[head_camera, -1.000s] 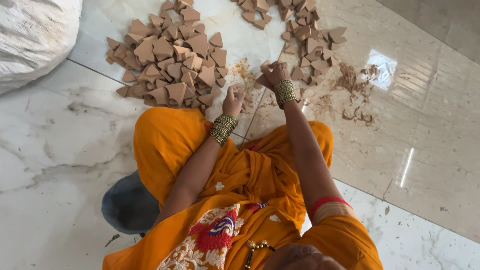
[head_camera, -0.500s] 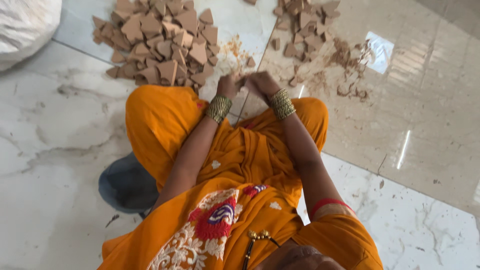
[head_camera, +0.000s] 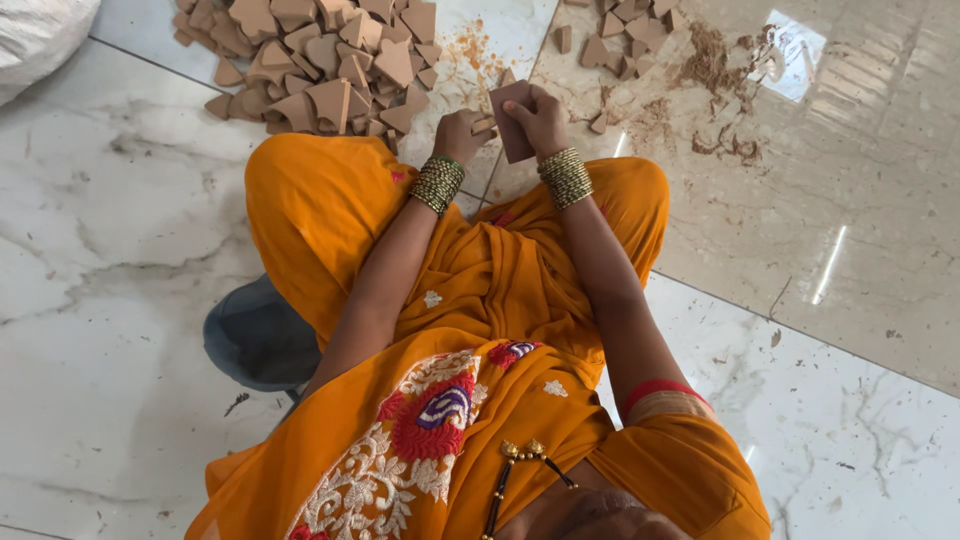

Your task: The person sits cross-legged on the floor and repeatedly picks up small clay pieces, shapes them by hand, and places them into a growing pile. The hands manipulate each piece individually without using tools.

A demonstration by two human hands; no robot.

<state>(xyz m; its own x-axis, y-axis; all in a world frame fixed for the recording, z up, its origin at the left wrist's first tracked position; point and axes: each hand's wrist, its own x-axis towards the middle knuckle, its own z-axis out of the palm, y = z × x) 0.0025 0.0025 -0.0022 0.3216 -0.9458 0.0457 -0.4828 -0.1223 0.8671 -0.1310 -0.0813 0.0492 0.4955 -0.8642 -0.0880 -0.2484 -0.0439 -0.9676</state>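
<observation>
A flat brown clay piece is held upright just above my knees, gripped between both hands. My right hand wraps its right edge, and my left hand pinches its left edge with curled fingers. Both wrists wear stacks of green-gold bangles. A heap of similar brown clay pieces lies on the floor just beyond my left hand. A smaller scatter of clay pieces lies beyond my right hand.
I sit on a marble floor in orange clothing. Brown crumbs and dust are spread at the upper right. A white sack sits at the top left corner. A dark grey cushion is under my left side.
My right hand drew back from the scattered pieces on the floor to meet my left hand above the knees. Both hands now hold one clay piece.
</observation>
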